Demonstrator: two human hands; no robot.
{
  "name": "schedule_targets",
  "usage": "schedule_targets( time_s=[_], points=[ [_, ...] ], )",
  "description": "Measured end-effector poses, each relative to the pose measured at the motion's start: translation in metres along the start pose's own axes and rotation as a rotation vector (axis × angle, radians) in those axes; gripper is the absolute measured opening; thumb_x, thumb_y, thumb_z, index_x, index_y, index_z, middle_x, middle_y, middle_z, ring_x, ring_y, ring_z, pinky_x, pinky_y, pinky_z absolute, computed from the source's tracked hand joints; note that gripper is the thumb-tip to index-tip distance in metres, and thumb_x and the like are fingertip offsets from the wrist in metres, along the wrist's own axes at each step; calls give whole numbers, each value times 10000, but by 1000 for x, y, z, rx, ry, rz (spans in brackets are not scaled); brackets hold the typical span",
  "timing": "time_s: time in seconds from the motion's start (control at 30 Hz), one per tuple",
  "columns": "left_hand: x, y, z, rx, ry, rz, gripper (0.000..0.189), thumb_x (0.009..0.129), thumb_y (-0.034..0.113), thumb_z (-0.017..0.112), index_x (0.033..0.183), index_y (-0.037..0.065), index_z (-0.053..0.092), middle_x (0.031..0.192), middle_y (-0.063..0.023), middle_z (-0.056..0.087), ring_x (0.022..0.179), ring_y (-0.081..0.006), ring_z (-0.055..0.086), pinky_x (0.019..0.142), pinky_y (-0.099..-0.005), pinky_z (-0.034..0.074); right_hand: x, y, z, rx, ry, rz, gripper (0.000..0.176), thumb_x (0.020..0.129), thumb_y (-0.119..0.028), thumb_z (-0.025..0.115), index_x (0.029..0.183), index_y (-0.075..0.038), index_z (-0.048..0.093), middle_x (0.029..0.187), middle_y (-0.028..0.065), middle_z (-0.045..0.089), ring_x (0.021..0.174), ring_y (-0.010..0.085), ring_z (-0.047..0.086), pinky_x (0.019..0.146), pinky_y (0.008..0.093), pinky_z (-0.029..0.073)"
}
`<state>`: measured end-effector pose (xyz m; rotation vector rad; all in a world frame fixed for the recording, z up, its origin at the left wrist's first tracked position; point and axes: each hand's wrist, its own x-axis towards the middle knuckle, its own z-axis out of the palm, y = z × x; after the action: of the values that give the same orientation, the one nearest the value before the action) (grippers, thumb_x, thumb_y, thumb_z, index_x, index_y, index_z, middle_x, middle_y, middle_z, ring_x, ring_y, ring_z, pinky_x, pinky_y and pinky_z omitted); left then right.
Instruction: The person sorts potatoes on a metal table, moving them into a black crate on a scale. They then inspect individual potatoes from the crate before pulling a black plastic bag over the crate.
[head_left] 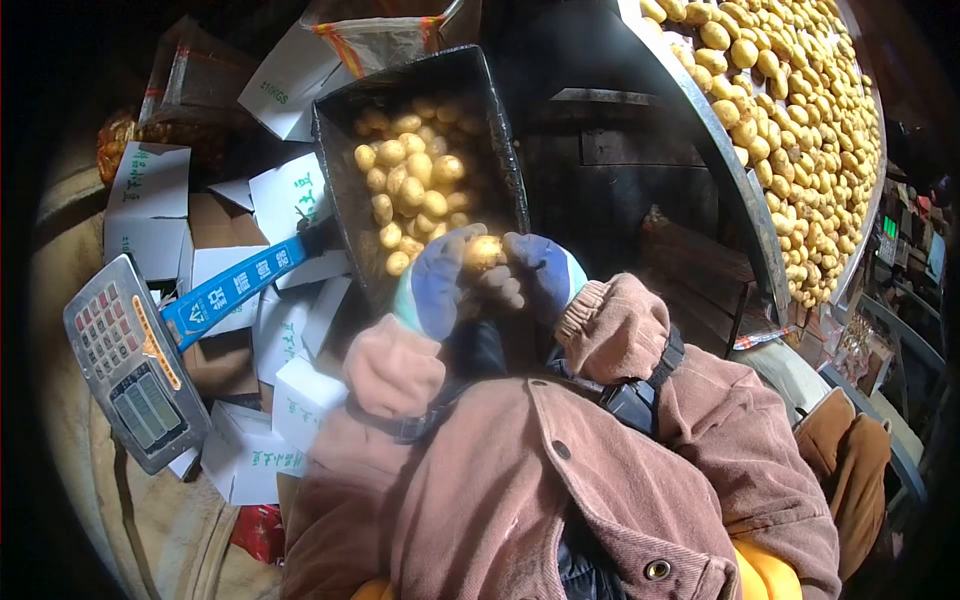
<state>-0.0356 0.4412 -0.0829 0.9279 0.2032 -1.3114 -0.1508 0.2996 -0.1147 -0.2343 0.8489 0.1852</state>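
Observation:
Both my hands wear blue-purple gloves with greyish fingertips and light teal cuffs. My left hand is curled around a yellow potato at the near edge of a black-lined box. From the other side, the fingertips of my right hand close against the same potato; its lower fingers are partly hidden. Behind my hands, the black-lined box holds a heap of small loose potatoes. The box is slightly tilted in view.
A scale display with keypad stands at left on a blue post. White cartons with green print lie piled around it. At upper right, a curved metal-rimmed surface bears many potatoes. Brown gloves or cloth hang at right.

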Motion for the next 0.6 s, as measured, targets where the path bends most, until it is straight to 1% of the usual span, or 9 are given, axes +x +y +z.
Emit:
schedule_targets(
  time_s=[0.1,0.13,0.23,0.33,0.37,0.43,0.47,0.5,0.6],
  points=[
    [4,-12,-16,22,89,24,438,1018,380,490,1289,38,523,1102,-89,621,915,-194,626,755,-335,557,-15,-10,22,-332,294,-173,176,947,-216,625,923,-41,635,767,53,649,663,110,590,584,244,468],
    [7,-16,-21,29,116,32,445,1013,392,496,1288,44,524,1112,-84,622,904,-195,625,729,-327,555,-14,-10,20,-453,295,-242,169,940,-211,638,959,-43,641,798,50,659,691,102,597,612,242,478],
    [10,-19,-35,-80,105,-106,465,999,429,506,1295,70,522,1120,-70,621,911,-182,623,690,-304,539,-10,-7,16,-767,266,-416,215,921,-198,672,1074,-49,648,896,41,680,768,87,610,695,242,500],
    [7,-14,-16,-108,317,-140,447,994,457,499,1161,52,589,990,-60,655,767,-157,621,579,-274,499,-15,-4,24,-973,171,-526,331,906,-192,695,1203,-59,633,1008,33,688,833,88,613,780,253,508],
    [6,-13,-15,-25,320,-158,459,988,472,504,1146,51,594,980,-62,658,742,-156,621,567,-267,496,-12,-2,20,-1039,139,-525,324,898,-181,703,1189,-49,652,983,35,697,841,100,617,793,264,512],
    [1,-12,-16,138,330,-196,485,975,503,513,1115,48,604,958,-66,664,692,-154,622,544,-252,489,-10,2,14,-841,157,-362,276,894,-177,706,1134,-43,679,940,37,700,823,99,616,777,265,514],
    [-1,-13,-16,144,323,-192,494,982,505,498,1139,46,594,948,-72,662,664,-155,617,529,-251,487,-9,4,13,-740,163,-280,254,893,-175,707,1107,-40,692,919,38,702,814,98,616,770,265,515],
    [-3,-15,-16,151,316,-187,504,988,507,484,1162,44,583,937,-77,661,637,-155,611,514,-251,486,-8,4,14,-716,183,-276,187,893,-170,705,1015,-29,716,849,29,698,790,93,613,739,268,512],
    [-4,-16,-19,184,318,-216,499,997,503,463,1171,47,568,900,-86,644,586,-154,595,475,-245,467,-4,5,13,-817,264,-242,167,895,-178,701,980,-35,715,821,23,694,778,91,610,715,270,504]
  ],
)
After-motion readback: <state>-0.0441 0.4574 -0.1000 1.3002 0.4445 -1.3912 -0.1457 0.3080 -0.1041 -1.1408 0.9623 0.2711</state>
